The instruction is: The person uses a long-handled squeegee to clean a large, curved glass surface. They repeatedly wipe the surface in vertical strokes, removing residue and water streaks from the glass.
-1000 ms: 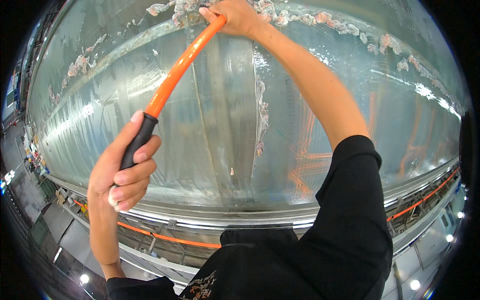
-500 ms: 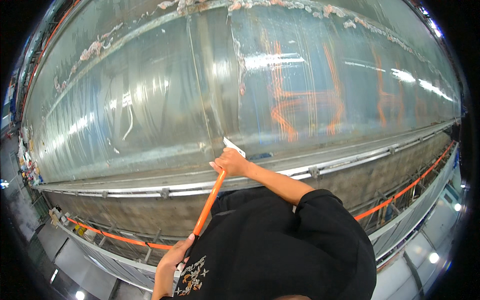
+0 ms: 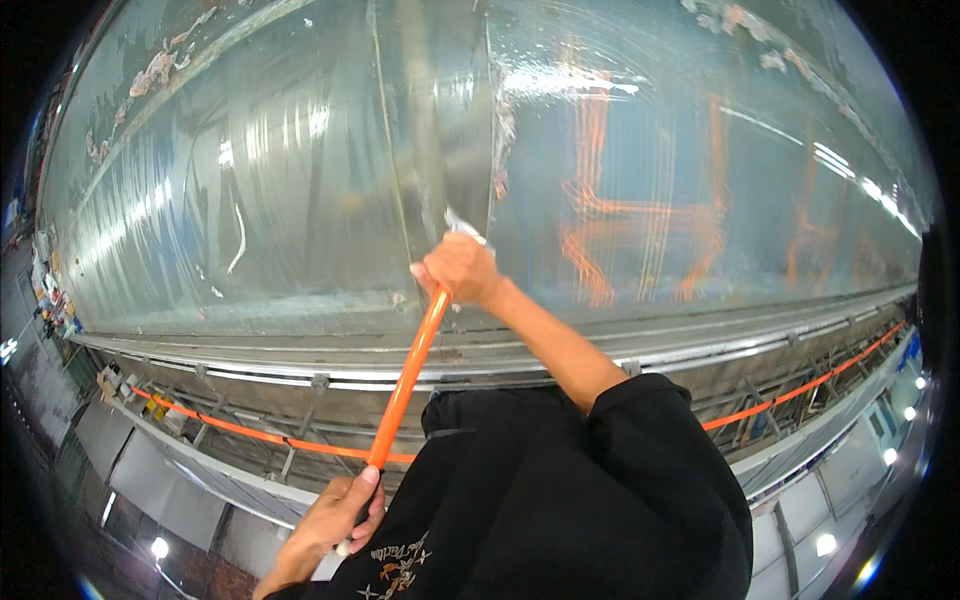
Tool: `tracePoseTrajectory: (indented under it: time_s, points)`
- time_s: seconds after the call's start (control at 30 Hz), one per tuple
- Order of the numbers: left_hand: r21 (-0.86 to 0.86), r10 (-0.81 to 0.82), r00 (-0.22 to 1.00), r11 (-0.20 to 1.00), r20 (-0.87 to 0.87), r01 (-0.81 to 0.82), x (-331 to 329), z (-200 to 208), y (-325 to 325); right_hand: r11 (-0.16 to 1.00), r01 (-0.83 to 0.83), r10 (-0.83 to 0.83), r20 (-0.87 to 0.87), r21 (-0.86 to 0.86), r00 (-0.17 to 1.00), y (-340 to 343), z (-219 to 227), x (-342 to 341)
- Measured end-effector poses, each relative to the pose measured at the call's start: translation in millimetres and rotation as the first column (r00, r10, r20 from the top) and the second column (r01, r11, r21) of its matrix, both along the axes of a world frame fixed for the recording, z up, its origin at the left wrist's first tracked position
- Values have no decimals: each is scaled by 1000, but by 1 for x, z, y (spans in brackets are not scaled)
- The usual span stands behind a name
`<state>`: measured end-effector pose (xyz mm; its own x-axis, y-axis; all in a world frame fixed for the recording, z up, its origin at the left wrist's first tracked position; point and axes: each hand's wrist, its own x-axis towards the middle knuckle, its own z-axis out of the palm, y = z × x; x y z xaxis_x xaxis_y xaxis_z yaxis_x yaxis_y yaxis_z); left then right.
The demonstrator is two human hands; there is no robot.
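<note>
My right hand [image 3: 460, 268] is wrapped round the upper end of a long-handled scraper [image 3: 408, 375] with an orange shaft. Just past the knuckles its pale blade [image 3: 463, 226] shows, at the wet, shiny grey-green surface [image 3: 300, 200]; firm contact cannot be made out. Lower left, beside my black shirt, my left hand [image 3: 335, 515] closes round the shaft's dark lower end. The shaft slants up and to the right between both hands. A vertical seam [image 3: 494, 130] with pinkish crumbs runs up the surface right of the blade.
Orange streaks [image 3: 650, 207] mark the surface on the right. Pinkish clumps [image 3: 155, 75] cling along its far seam. A metal rail [image 3: 400, 380] runs across its near edge, in front of me. Nearer still are an orange barrier strip [image 3: 250, 432] and metal framing.
My right hand has pushed the scraper's head farther up the surface, away from me. My left hand has shifted slightly left and down, and the view has moved a little.
</note>
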<state>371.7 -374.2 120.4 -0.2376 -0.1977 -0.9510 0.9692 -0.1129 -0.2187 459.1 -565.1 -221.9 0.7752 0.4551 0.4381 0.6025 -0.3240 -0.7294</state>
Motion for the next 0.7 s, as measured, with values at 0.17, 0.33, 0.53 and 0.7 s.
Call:
tracePoseTrajectory:
  time_s: [0.17,0.33,0.53,0.7]
  points:
    - [-54,208,978,977,-10,-209,155,-23,-8,998,-6,15,118,-70,993,-8,-16,207]
    - [-99,533,843,845,73,-525,282,-70,-5,997,-63,68,189,-35,980,-3,-27,407]
    - [-231,636,770,758,50,-610,289,-82,6,985,-128,141,113,-113,984,-2,-17,419]
    - [-130,409,912,906,31,-402,114,-52,13,948,-314,306,-111,-57,945,7,-11,218]
